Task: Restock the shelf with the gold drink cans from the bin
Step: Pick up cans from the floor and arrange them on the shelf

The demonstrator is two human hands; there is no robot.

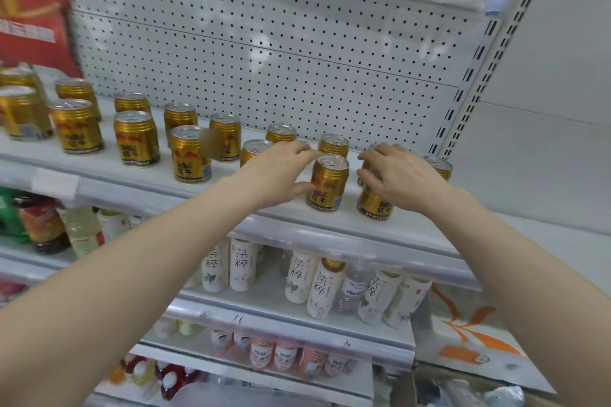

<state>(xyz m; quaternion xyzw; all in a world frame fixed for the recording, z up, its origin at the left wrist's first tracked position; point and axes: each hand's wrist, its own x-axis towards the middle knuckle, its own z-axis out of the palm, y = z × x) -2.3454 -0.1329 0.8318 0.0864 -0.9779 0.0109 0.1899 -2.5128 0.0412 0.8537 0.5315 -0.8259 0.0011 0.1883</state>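
Gold cans [135, 139] sit in front-and-back pairs all along the shelf [348, 222]. The one that matters is the centre can [329, 185], upright near the shelf's front lip with its pull-tab top showing.

The left hand [281, 172] is just left of the centre can. Its thumb [299, 190] touches the can's lower side and its fingers [305, 149] reach over to the top rim, so it's a loose pinch round the can, not a hard squeeze.

The right hand [401, 175] is just right of the centre can. Its fingers are curled down over the neighbour can [375, 206] and clamped on it from above, so only the lower label shows. The two cans are close but not touching, with a strip of white shelf between them.

Both cans have their long axis straight up, so my guess is the next bit is a plain let-go or a small slide, no tipping needed. The left hand has the centre can, and the right is near it but busy.

Directly behind the centre can a back can [334, 144] stands towards the pegboard [264, 59], so I'd say there's not much room to push rearward
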